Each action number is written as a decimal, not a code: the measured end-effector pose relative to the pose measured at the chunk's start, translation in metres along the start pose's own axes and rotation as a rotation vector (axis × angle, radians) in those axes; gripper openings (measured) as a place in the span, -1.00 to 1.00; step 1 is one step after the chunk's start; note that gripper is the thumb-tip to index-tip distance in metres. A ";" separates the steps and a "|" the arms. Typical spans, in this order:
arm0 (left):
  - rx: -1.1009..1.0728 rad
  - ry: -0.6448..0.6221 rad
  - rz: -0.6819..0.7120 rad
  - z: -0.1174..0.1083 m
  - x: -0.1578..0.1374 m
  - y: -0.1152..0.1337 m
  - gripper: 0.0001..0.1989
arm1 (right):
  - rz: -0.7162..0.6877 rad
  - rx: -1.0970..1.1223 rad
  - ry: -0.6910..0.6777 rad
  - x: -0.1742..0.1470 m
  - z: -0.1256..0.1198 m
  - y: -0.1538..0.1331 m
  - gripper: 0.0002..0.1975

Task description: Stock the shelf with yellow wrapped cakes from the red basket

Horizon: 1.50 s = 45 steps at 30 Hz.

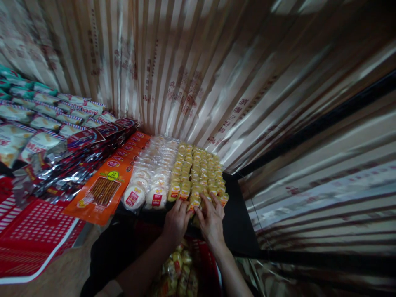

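Observation:
My left hand is at the front edge of the rows of small yellow-wrapped snack packets, its fingers curled and closed against a yellow snack packet. On that packet's other side, my right hand presses with thumb and fingers, which also reach over the neighbouring front packets. The palms and part of the grip are hidden from above. Left of the yellow rows lie round white crackers in clear wrappers, stacked in two rows with red labels.
An orange pretzel-stick bag lies left of the crackers, then dark red packs and white snack bags. A red basket stands lower left. More yellow packets fill a container below my arms. Behind hangs a pleated printed sheet.

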<state>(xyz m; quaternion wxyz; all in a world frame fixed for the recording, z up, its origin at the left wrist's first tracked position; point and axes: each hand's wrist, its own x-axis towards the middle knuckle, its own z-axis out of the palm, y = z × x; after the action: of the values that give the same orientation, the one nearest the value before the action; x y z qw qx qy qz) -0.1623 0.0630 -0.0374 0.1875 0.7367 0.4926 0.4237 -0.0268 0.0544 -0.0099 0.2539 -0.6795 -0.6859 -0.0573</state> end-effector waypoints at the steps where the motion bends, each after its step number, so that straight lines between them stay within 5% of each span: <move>1: -0.005 -0.003 -0.001 0.000 0.001 0.000 -0.82 | 0.004 0.001 -0.001 0.000 0.001 0.001 -0.57; 24: -0.010 -0.169 0.152 0.031 -0.024 -0.002 -0.63 | -0.021 0.068 -0.019 0.009 -0.012 -0.001 -0.60; 39: 0.085 -0.168 0.119 0.033 -0.025 -0.003 -0.59 | 0.003 0.231 -0.072 0.031 -0.014 -0.002 -0.64; 45: 0.037 -0.039 0.155 0.041 -0.028 -0.006 -0.61 | 0.004 0.227 -0.009 0.039 -0.018 0.010 -0.61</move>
<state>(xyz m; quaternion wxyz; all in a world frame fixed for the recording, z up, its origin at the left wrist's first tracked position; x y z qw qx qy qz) -0.1372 0.0465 -0.0772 0.1501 0.7840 0.4383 0.4133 -0.0099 0.0827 0.0197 0.3263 -0.6482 -0.6876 0.0243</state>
